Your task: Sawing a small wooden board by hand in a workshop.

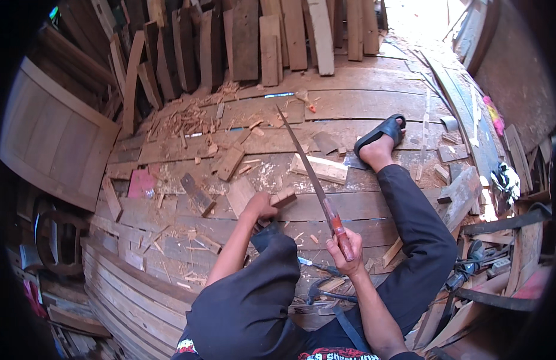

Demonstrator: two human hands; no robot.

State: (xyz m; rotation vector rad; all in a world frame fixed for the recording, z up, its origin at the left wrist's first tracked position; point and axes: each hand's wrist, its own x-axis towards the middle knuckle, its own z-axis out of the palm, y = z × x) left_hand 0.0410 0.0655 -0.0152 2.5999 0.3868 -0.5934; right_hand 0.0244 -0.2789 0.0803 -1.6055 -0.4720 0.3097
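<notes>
My right hand (347, 251) is wrapped round the reddish-brown handle of a handsaw (308, 161). Its long, tapering blade shows nearly edge-on and points up and away to the left, in the air above the floor. My left hand (260, 207) is closed on a small wooden block (283, 197) low over the floor, beside my bent left leg. Just beyond that hand lies a pale flat piece of board (239, 193). The left fingertips are partly hidden behind the hand and the block.
Wood offcuts (231, 163), a pale block (320, 168) and shavings litter the plank floor (362, 135). Upright timbers (246, 45) line the far side. A panelled door (56, 135) and stacked slats (131, 282) stand left. Near my legs lies a hammer (314, 291); my sandalled right foot (379, 147) is stretched forward.
</notes>
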